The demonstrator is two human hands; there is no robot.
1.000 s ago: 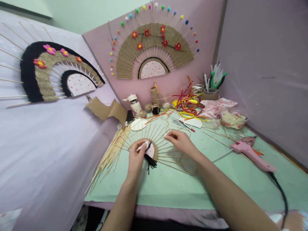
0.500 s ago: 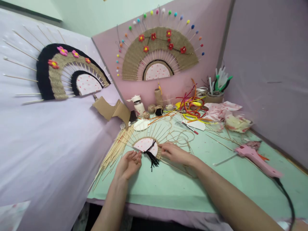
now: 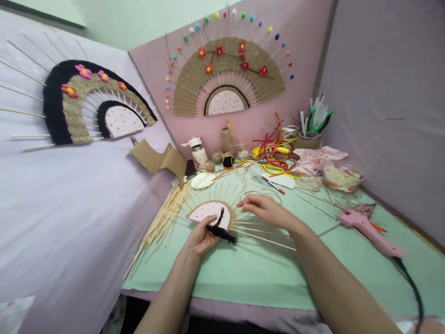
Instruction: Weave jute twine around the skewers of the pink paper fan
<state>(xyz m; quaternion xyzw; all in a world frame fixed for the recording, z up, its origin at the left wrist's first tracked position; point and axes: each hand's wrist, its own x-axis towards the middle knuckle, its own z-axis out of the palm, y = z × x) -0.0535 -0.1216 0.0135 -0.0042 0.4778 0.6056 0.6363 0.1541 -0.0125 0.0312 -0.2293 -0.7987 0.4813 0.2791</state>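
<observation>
Fan (image 3: 212, 212) of sticks with a dotted half-round centre is held at the middle of the surface (image 3: 257, 278), toward its near edge, the left hand's (image 3: 205, 235) grip closed on its straight edge beside black yarn (image 3: 222, 231). The right hand (image 3: 260, 207) hovers near its right side, fingers curled; whether they pinch anything, I cannot tell.

Twine (image 3: 233, 219) looks rough and matt, sticks (image 3: 174, 204) plain wood, the glue gun (image 3: 371, 232) smooth plastic, the dotted half-circle (image 3: 210, 212) cloth-like.
</observation>
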